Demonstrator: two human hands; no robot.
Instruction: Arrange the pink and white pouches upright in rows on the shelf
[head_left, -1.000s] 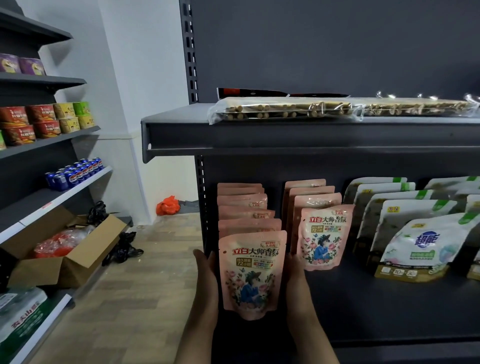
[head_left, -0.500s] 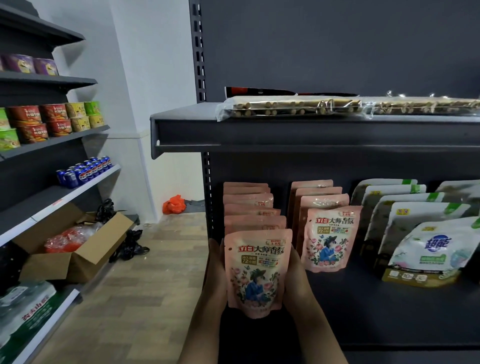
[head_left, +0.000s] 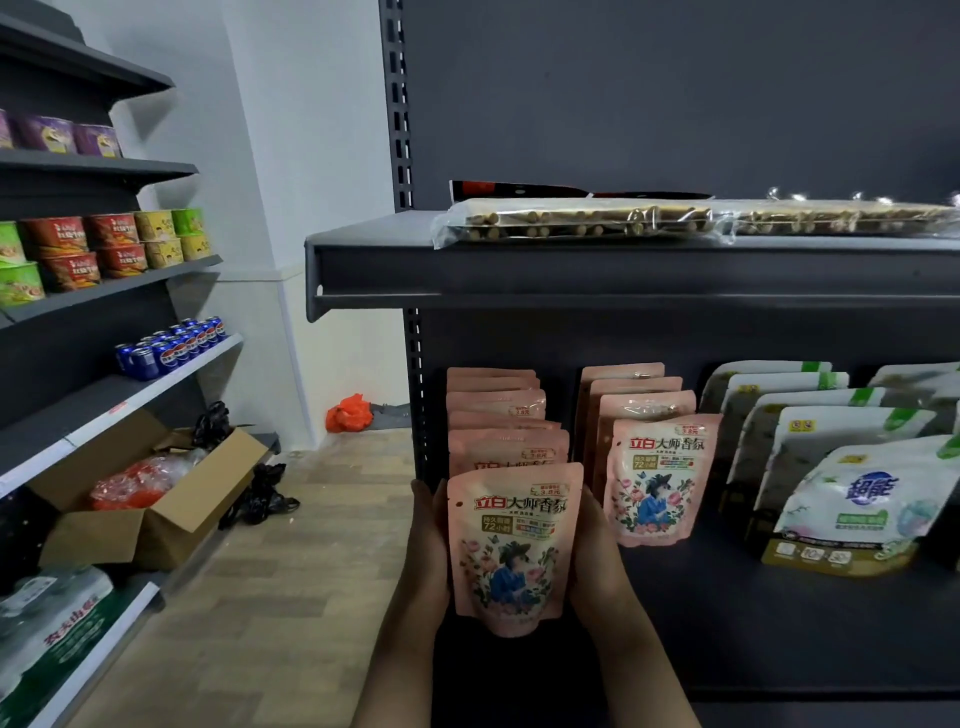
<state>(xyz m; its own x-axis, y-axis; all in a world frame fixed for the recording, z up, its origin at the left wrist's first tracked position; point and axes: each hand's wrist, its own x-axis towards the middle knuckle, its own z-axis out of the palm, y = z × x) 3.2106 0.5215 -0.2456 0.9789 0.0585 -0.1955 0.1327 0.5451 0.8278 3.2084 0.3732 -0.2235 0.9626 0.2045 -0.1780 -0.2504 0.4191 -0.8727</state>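
Pink pouch (head_left: 511, 545): upright at front of left row on dark shelf (head_left: 779, 639), pressed between flat left hand (head_left: 428, 551) and right hand (head_left: 592, 551). Second pink row (head_left: 660, 483) beside; white pouches (head_left: 857, 509) right. Wood floor (head_left: 291, 571), cardboard box (head_left: 171, 499) left.

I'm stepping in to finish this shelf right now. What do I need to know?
Left hand and right hand press flat on either side of the front pink pouch, at the front of the left pink row.
Second pink row and the white pouches stand upright on the shelf.
Left to do: settle this pouch, release, then check the rows' alignment.
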